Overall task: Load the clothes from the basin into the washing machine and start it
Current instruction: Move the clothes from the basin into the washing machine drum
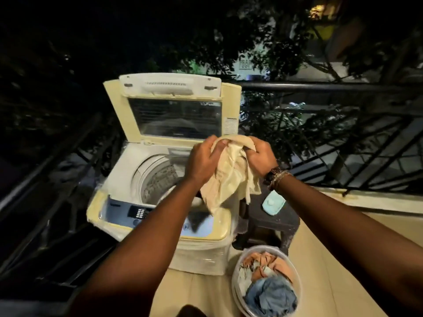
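Night, balcony with pale tiled floor, dark metal railing around it, trees and a lit building beyond. Top-load washing machine stands on the floor by the railing, lid raised upright, drum open, control panel at the near edge. Left hand and right hand both held up over the machine, fingers of each curled tight around a cream cloth; the cloth bunches between the hands and hangs down over the machine's near right part. Watch and bracelet on the right wrist. Dark stool just right of the machine, small light-blue item lying on top of it. Clear round basin on the floor in front of the stool, near the machine's right front corner, holding peach, white and blue denim clothes
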The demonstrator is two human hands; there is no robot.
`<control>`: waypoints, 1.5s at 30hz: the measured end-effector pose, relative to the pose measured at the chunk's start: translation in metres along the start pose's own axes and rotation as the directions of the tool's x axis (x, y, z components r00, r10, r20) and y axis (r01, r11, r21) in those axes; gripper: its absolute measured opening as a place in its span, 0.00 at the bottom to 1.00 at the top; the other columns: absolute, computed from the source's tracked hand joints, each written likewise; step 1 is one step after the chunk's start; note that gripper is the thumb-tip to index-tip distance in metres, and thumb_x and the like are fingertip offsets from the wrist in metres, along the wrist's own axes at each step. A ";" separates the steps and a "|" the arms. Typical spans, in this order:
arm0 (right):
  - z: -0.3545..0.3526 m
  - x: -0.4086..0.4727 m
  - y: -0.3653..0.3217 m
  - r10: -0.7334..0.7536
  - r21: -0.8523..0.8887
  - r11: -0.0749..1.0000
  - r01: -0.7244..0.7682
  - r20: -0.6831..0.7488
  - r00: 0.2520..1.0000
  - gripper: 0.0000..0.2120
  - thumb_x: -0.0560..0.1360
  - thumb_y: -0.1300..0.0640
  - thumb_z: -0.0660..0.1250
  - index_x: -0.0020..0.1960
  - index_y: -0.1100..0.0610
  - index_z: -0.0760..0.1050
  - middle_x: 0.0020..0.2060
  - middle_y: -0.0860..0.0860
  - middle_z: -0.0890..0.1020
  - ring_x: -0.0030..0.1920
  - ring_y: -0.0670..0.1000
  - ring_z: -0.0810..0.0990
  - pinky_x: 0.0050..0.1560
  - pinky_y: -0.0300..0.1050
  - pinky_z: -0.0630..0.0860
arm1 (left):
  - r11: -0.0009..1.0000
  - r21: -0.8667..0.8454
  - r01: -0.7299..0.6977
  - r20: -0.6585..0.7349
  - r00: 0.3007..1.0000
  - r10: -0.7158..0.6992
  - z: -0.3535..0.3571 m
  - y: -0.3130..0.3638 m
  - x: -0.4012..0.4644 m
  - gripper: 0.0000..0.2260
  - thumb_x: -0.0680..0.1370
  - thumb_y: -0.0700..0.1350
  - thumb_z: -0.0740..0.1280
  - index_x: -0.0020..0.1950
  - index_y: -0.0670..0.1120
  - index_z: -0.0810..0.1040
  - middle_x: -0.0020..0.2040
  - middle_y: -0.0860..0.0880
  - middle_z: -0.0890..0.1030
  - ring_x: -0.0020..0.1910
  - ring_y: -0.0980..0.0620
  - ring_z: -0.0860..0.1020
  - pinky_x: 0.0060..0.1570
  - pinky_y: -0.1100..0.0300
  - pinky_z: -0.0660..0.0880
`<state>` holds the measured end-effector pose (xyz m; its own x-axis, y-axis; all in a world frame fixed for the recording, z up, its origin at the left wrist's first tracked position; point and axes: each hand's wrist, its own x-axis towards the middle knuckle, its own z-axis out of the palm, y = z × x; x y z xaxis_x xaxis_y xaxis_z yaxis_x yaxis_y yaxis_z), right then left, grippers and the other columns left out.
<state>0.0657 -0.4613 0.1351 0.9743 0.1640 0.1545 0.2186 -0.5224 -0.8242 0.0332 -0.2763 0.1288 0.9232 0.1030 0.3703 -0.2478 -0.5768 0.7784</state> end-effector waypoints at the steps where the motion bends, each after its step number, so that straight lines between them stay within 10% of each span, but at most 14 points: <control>1: 0.009 0.010 -0.010 -0.020 -0.004 1.000 0.020 0.004 1.000 0.21 0.70 0.53 0.61 0.59 0.56 0.82 0.53 0.54 0.86 0.55 0.55 0.83 0.58 0.53 0.79 | 0.999 0.040 -0.002 -0.038 0.999 0.004 -0.011 -0.007 0.007 0.16 0.81 0.62 0.60 0.47 0.50 0.75 0.38 0.50 0.81 0.39 0.48 0.80 0.39 0.48 0.78; 9: 0.132 0.086 -0.052 -0.172 -0.180 0.965 0.190 0.111 0.979 0.20 0.71 0.51 0.60 0.58 0.55 0.80 0.50 0.57 0.86 0.51 0.61 0.83 0.49 0.55 0.80 | 0.976 0.209 0.067 -0.167 0.986 -0.032 -0.096 -0.118 0.037 0.13 0.81 0.57 0.60 0.53 0.48 0.75 0.41 0.47 0.82 0.41 0.45 0.81 0.40 0.47 0.77; 15: 0.230 0.126 -0.027 -0.135 -0.423 0.881 0.213 0.207 0.969 0.17 0.74 0.58 0.70 0.62 0.56 0.77 0.54 0.58 0.84 0.52 0.62 0.82 0.47 0.51 0.74 | 0.961 0.262 0.091 0.002 0.995 -0.095 -0.124 -0.243 0.054 0.14 0.80 0.58 0.59 0.55 0.49 0.72 0.46 0.46 0.82 0.47 0.40 0.81 0.41 0.46 0.77; 19: 0.274 0.126 0.010 0.015 -0.459 0.878 0.136 0.310 0.951 0.22 0.72 0.45 0.72 0.62 0.54 0.74 0.53 0.56 0.82 0.52 0.60 0.80 0.47 0.46 0.72 | 0.942 0.314 0.119 0.182 0.966 -0.183 -0.119 -0.306 0.050 0.12 0.78 0.54 0.63 0.60 0.55 0.71 0.56 0.50 0.80 0.54 0.44 0.80 0.49 0.46 0.78; 22: 0.300 0.114 0.048 0.327 -0.550 0.835 0.020 0.525 0.786 0.43 0.65 0.29 0.68 0.73 0.49 0.64 0.67 0.55 0.74 0.66 0.61 0.75 0.63 0.56 0.73 | 0.856 0.508 0.101 0.357 0.879 -0.316 -0.110 -0.350 0.037 0.20 0.74 0.47 0.71 0.65 0.54 0.74 0.65 0.47 0.76 0.61 0.42 0.77 0.59 0.45 0.76; 26: 0.306 0.099 0.093 0.523 -0.669 0.743 0.017 0.597 0.609 0.45 0.70 0.36 0.73 0.79 0.45 0.56 0.78 0.51 0.62 0.75 0.61 0.66 0.72 0.62 0.65 | 0.806 0.568 0.168 0.424 0.779 -0.461 -0.103 -0.383 0.016 0.19 0.72 0.51 0.72 0.62 0.58 0.74 0.62 0.51 0.79 0.60 0.43 0.79 0.57 0.48 0.78; 35: 0.232 0.085 0.099 0.395 -0.450 0.873 -0.189 0.426 0.814 0.37 0.68 0.32 0.66 0.73 0.42 0.62 0.64 0.49 0.80 0.60 0.55 0.81 0.61 0.54 0.78 | 0.895 0.396 0.206 0.503 0.767 -0.399 -0.053 -0.352 0.027 0.17 0.76 0.50 0.73 0.64 0.50 0.78 0.62 0.47 0.81 0.61 0.44 0.79 0.60 0.52 0.75; 39: 0.178 0.068 0.096 0.133 -0.397 0.917 -0.038 0.213 0.968 0.27 0.74 0.44 0.69 0.70 0.50 0.69 0.60 0.51 0.80 0.57 0.54 0.80 0.58 0.53 0.78 | 0.937 0.274 0.215 0.457 0.828 -0.324 -0.017 -0.300 0.032 0.15 0.76 0.51 0.73 0.61 0.50 0.80 0.59 0.48 0.83 0.59 0.45 0.80 0.57 0.53 0.76; 45: 0.078 0.007 0.157 0.069 -0.481 0.875 -0.046 0.029 0.997 0.25 0.76 0.48 0.68 0.69 0.59 0.71 0.61 0.58 0.77 0.60 0.61 0.76 0.61 0.53 0.73 | 0.981 0.188 0.041 0.445 0.887 -0.122 0.064 -0.199 0.000 0.16 0.75 0.59 0.64 0.59 0.54 0.78 0.55 0.51 0.81 0.56 0.46 0.79 0.56 0.48 0.77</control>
<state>0.1027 -0.4772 -0.0354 0.9850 0.1520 0.0818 0.1726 -0.8676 -0.4664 0.1012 -0.2135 -0.0584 0.9801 -0.1985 0.0079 -0.1502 -0.7145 0.6833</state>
